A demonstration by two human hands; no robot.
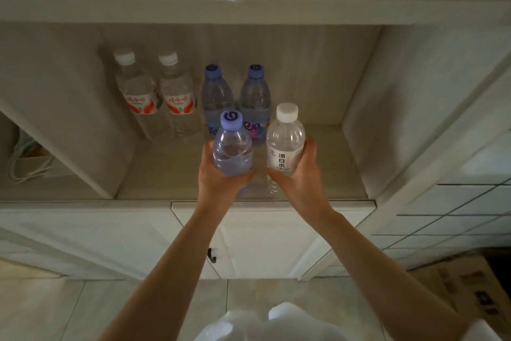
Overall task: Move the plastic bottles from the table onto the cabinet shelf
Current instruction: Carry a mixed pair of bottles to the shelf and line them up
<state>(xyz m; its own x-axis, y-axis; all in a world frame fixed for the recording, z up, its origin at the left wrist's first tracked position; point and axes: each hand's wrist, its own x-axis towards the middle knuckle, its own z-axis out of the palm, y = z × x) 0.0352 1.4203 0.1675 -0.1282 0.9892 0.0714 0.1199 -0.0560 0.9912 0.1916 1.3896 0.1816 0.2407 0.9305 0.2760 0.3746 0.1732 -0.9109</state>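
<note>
Hovering over the cabinet shelf point(318, 174), a blue-capped bottle point(232, 147) is held in the left grip point(221, 180), a white-capped bottle point(284, 141) in the right grip point(301, 174); standing bottles point(215, 97) behind could be toppled.

Hands point(221, 174) around two bottles point(232, 147) above cabinet shelf point(331, 163).
</note>
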